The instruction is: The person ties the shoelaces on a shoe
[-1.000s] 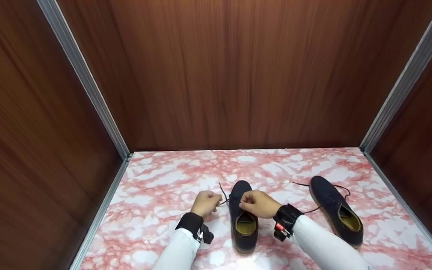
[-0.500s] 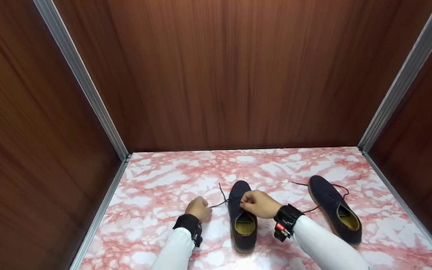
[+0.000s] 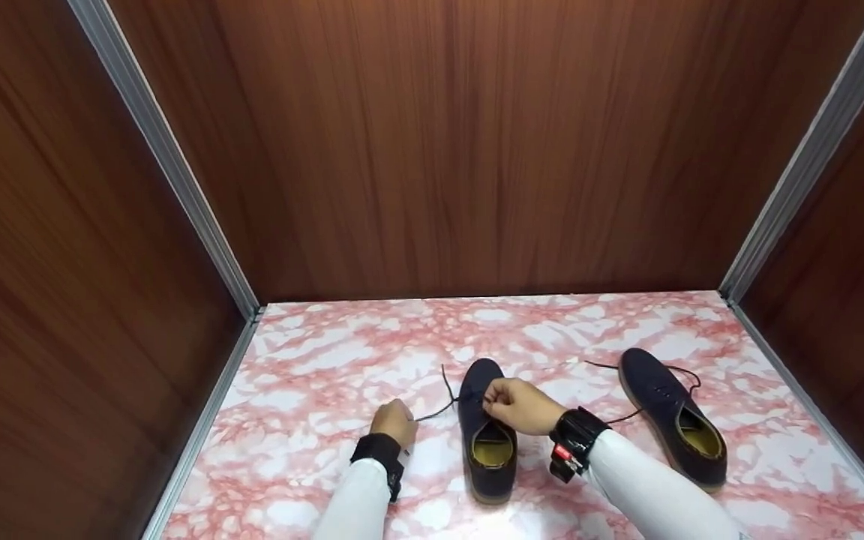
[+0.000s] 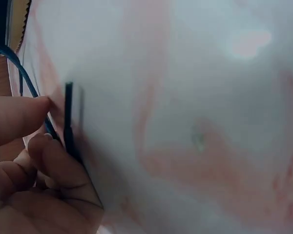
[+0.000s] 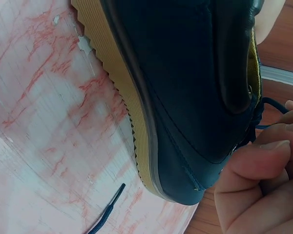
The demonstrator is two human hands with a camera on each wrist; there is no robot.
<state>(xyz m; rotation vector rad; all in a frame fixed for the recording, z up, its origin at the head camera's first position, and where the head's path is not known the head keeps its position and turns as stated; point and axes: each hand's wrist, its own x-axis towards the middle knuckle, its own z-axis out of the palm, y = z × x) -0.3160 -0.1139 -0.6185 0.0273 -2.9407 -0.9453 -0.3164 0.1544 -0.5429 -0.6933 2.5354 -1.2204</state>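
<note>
While left fingers (image 4: 20, 114) pinch a lace (image 4: 68, 107), right fingers (image 5: 256, 162) curl over a shoe (image 5: 180, 92), grip unclear.

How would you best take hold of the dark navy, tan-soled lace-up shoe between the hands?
Likely by the heel of the dark navy shoe, from the near side: it points toward the person, and the ankle opening should admit fingers, thumb outside. The left hand and right hand leave it free.
</note>
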